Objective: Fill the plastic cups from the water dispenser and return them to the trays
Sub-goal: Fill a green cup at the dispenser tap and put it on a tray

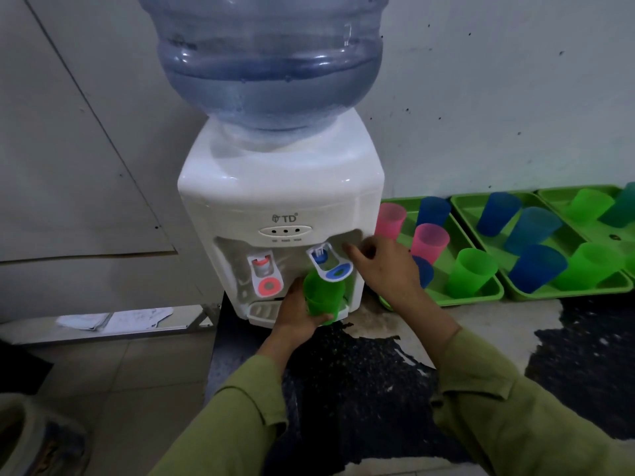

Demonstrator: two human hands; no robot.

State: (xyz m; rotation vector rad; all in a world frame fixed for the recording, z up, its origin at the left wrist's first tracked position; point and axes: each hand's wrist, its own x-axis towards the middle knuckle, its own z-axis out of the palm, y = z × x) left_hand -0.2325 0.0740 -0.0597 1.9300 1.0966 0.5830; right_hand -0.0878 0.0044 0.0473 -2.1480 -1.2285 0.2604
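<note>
left fingers (323,318) wrap the green cup (323,297) under the blue tap (331,266), right fingers (354,253) loose.

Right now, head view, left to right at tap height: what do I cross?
In order: red tap → blue tap → right hand → tray green cup in the leftmost tray → front dark blue cup in the middle tray. Skipped: left hand and held green cup, which overlap the blue tap.

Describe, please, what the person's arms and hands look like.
The left sleeve and the right sleeve are long, plain olive-green, with stitched cuffs at the wrists. The left hand and the right hand are bare: no gloves, rings or watch show.
</note>
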